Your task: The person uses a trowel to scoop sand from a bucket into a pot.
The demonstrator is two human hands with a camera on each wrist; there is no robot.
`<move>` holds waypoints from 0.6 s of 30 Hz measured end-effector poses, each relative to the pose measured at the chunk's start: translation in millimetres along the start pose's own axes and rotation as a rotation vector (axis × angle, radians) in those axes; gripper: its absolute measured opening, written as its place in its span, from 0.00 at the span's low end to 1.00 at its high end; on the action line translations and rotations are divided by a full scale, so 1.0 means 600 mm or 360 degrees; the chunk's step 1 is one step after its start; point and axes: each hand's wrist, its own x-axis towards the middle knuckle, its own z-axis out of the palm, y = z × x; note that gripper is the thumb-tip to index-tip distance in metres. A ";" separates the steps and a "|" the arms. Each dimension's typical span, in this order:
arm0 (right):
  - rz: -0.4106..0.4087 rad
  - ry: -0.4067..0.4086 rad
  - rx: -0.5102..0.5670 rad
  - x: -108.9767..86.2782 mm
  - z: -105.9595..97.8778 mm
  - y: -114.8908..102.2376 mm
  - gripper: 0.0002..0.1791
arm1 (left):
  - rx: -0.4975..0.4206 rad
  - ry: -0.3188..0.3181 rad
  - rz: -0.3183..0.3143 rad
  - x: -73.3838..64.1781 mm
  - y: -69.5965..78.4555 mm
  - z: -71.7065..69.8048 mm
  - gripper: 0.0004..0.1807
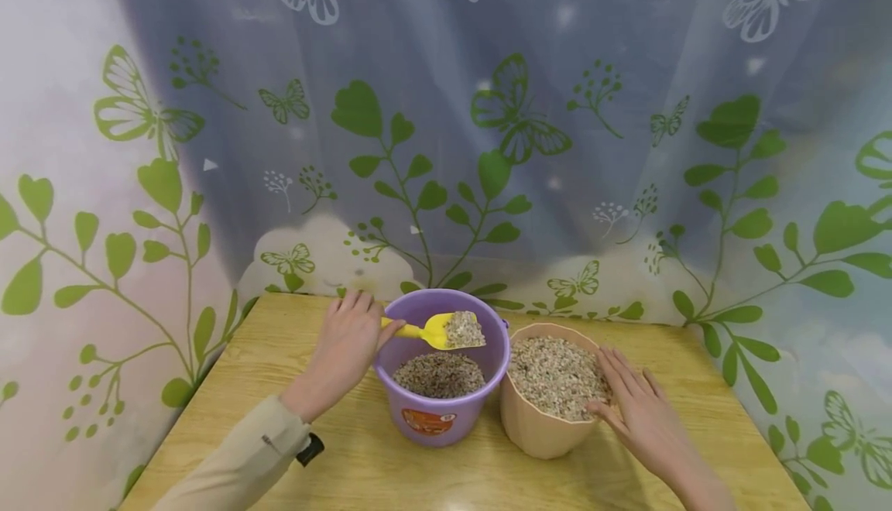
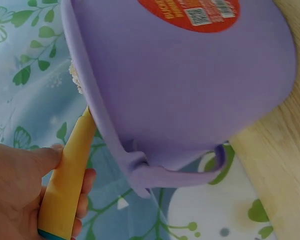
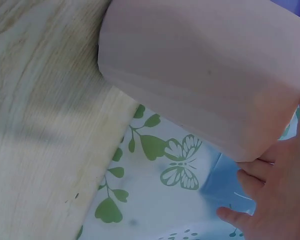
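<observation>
My left hand [image 1: 351, 341] grips a yellow toy shovel [image 1: 435, 330] by its handle, thumb along it in the left wrist view. On the shovel's blade lies a heap of pale, coarse grains [image 1: 464, 330], above the mouth of a purple bucket [image 1: 437, 426]. Darker-looking grains [image 1: 439, 375] cover the bucket's bottom. To the right stands a peach-coloured ribbed pot [image 1: 536, 430], filled close to its rim with mixed grains [image 1: 554, 372]. Against that pot's right rim rests my right hand [image 1: 644, 418], fingers fairly straight. In the right wrist view its fingertips [image 3: 255, 170] touch the pot's edge.
Both containers stand close together on a wood-grain table [image 1: 334, 449]. A curtain [image 1: 432, 147] with leaves and butterflies hangs behind the table's back edge and along the sides. The bucket's purple handle [image 2: 185, 177] hangs on its outer side.
</observation>
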 end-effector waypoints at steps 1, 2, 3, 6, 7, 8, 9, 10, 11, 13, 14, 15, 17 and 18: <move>0.0005 -0.0003 -0.0004 -0.001 0.000 0.001 0.44 | 0.0001 -0.0005 0.0004 0.004 0.004 -0.002 0.22; 0.0009 -0.0007 -0.0009 -0.001 0.001 0.001 0.44 | 0.0011 -0.0010 0.0012 0.008 0.008 -0.003 0.23; 0.0014 -0.0008 -0.0013 -0.002 0.001 0.002 0.44 | 0.0020 -0.0017 0.0019 0.012 0.012 -0.005 0.23; 0.0027 0.0001 -0.0014 -0.004 0.003 0.003 0.44 | 0.0049 -0.0079 0.0017 0.027 0.030 -0.011 0.25; 0.0029 0.0002 -0.0016 -0.005 0.003 0.003 0.44 | 0.0047 -0.0104 0.0014 0.032 0.037 -0.012 0.25; 0.0029 0.0006 -0.0017 -0.006 0.003 0.003 0.44 | 0.0047 -0.0126 0.0013 0.037 0.043 -0.013 0.26; 0.0029 0.0009 -0.0019 -0.008 0.002 0.003 0.44 | 0.0035 -0.0145 0.0013 0.042 0.051 -0.013 0.26; 0.0028 0.0014 -0.0021 -0.009 0.002 0.004 0.44 | 0.0022 -0.0161 0.0014 0.045 0.059 -0.014 0.26; 0.0027 0.0018 -0.0021 -0.011 0.001 0.004 0.44 | 0.0010 -0.0160 0.0028 0.049 0.066 -0.014 0.26; 0.0029 0.0023 -0.0019 -0.014 0.001 0.006 0.44 | -0.0013 -0.0133 0.0064 0.055 0.082 -0.014 0.25; 0.0030 0.0027 -0.0017 -0.015 0.002 0.006 0.44 | -0.0012 -0.0118 0.0084 0.058 0.089 -0.014 0.25; 0.0034 0.0024 -0.0012 -0.016 0.002 0.007 0.45 | -0.0007 -0.0091 0.0107 0.060 0.096 -0.013 0.25; 0.0036 0.0028 -0.0002 -0.017 0.004 0.007 0.45 | 0.0011 -0.0037 0.0146 0.064 0.111 -0.010 0.25; 0.0031 0.0037 -0.0001 -0.017 0.005 0.007 0.45 | 0.0015 -0.0018 0.0159 0.066 0.118 -0.008 0.25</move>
